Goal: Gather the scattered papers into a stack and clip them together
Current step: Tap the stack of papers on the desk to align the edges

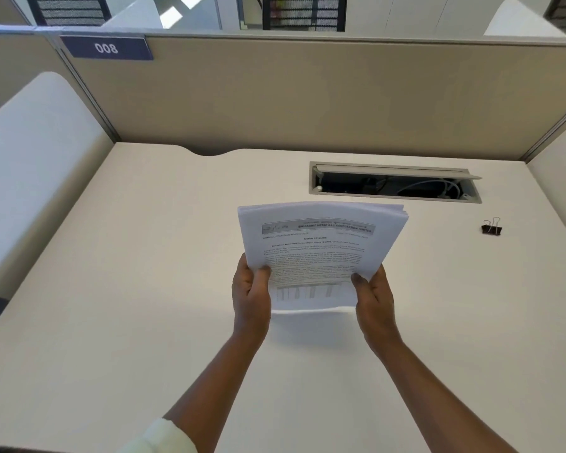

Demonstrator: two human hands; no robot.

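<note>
The stack of papers [321,250] is held up above the middle of the cream desk [111,322], with bare desk open all around it. The left hand [250,297] grips its lower left edge and the right hand [374,300] its lower right edge, thumbs on the printed front page. The sheets stand in portrait, long axis running away from the person, the header at the far end, the top tilted slightly right; the far edges fan a little. A black binder clip [491,227] lies well apart to the right, near the desk's right edge. Behind the papers an open cable tray [394,183] is sunk into the desk. Beige partition panels [307,99] close the back and sides; a plate [107,48] reads 008.
</note>
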